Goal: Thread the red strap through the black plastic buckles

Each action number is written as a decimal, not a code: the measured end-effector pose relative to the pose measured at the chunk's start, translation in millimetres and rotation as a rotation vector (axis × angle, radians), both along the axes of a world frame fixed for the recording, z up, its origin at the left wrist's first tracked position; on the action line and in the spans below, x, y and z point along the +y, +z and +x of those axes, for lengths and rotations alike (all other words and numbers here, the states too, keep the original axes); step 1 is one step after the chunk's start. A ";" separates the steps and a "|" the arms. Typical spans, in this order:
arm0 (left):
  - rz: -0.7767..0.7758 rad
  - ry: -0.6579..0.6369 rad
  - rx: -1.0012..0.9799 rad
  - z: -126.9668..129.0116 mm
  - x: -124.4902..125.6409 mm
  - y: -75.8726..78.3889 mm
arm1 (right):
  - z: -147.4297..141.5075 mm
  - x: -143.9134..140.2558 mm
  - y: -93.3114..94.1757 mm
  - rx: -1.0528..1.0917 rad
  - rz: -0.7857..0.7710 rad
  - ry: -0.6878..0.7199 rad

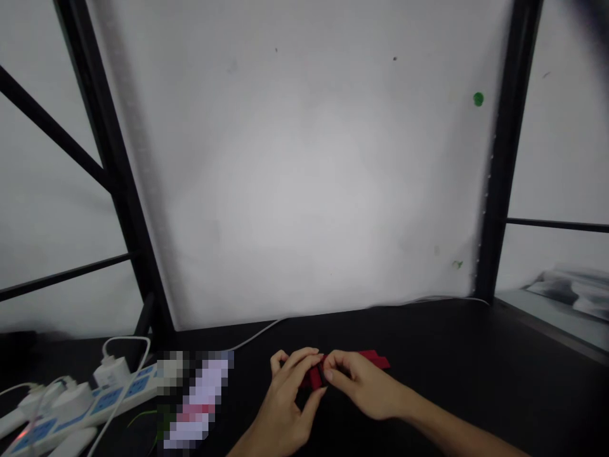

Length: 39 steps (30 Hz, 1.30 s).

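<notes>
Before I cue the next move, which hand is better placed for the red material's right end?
Probably the right hand: it is nearer that end of the red material; the left hand sits farther off, fingers around another red part.

Bench setup, workshop or lab, can't tell which: black tabletop (457, 355), black metal post (505, 158) each side, white backing panel (309, 158), power strip (107, 400) with white plug-in adapters (112, 373) at left.
</notes>
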<state>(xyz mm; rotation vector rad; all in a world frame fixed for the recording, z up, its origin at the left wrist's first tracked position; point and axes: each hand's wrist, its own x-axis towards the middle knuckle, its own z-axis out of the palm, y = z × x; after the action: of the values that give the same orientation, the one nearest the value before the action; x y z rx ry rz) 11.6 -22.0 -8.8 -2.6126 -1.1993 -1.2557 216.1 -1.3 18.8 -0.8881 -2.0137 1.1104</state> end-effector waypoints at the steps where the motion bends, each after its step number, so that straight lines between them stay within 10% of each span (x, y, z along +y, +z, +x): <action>1: -0.001 -0.008 -0.013 -0.1 0.2 -0.2 | 0.9 -1.1 1.6 -0.039 0.036 0.001; 10: -0.020 0.001 -0.135 2.8 4.1 0.2 | 12.2 8.7 4.5 -0.169 0.025 -0.052; 24: -0.043 0.106 -0.069 -1.6 12.5 5.2 | 5.3 30.2 -14.5 0.234 -0.149 -0.117; 33: -0.304 0.213 0.058 -26.6 73.4 28.8 | -15.1 98.6 -15.2 -0.145 -0.014 -0.359; 39: -0.398 0.259 0.107 -27.9 111.1 11.0 | -34.3 134.2 -32.4 -0.319 0.012 -0.433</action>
<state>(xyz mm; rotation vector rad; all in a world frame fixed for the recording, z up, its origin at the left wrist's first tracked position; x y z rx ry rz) -16.3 89.0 2.2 -2.6047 -1.8567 -0.8963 181.9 133.0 -13.6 -1.4855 -1.9328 0.7483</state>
